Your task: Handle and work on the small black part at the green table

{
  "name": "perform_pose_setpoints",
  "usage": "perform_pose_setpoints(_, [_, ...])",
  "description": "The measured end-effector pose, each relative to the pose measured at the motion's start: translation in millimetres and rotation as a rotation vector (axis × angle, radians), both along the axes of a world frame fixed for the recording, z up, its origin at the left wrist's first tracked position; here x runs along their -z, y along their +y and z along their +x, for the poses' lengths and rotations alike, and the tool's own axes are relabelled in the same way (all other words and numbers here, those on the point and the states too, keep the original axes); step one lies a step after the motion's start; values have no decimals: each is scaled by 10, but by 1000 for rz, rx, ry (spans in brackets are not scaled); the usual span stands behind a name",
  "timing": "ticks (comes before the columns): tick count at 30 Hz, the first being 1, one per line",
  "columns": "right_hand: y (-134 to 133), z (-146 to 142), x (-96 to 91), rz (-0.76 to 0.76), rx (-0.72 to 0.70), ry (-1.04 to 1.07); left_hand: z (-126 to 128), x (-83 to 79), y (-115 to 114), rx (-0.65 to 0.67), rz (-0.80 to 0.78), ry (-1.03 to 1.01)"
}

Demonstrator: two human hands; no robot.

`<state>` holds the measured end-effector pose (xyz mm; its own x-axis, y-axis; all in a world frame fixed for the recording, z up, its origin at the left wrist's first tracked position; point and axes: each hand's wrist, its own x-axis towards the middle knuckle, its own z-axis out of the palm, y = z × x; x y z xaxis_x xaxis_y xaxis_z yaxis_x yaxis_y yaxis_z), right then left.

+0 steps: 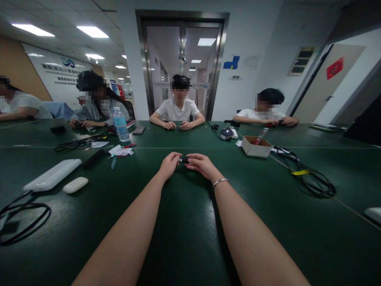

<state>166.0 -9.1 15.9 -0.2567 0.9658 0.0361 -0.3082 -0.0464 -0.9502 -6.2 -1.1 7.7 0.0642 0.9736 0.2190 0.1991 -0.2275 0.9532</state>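
Both my arms reach forward over the dark green table, and my hands meet near its middle. Between them is a small dark thing with a silvery end, too small to name for certain. My left hand pinches its silvery end. The fingers of my right hand are closed round the black end, covering part of it. A metal bangle sits on my right wrist.
On the left are a white power bank, a white rounded case, black cables, scraps of paper and a water bottle. A cardboard box and coiled cable lie right. Several people sit across the table.
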Motion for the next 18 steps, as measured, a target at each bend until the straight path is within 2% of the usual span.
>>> perform_pose_setpoints(7, [-7, 2, -11, 1, -4, -1, 10, -32, -29, 23, -26, -7])
perform_pose_setpoints(13, [-5, -2, -19, -3, -1, -3, -3, -12, -32, -2, 27, 64])
perform_pose_setpoints(16, [-9, 3, -16, 3, -7, 3, 10, -57, -81, -86, 134, 94])
perform_pose_setpoints(18, [-10, 4, -9, 3, -14, 11, 61, -175, -186, -190, 303, 149])
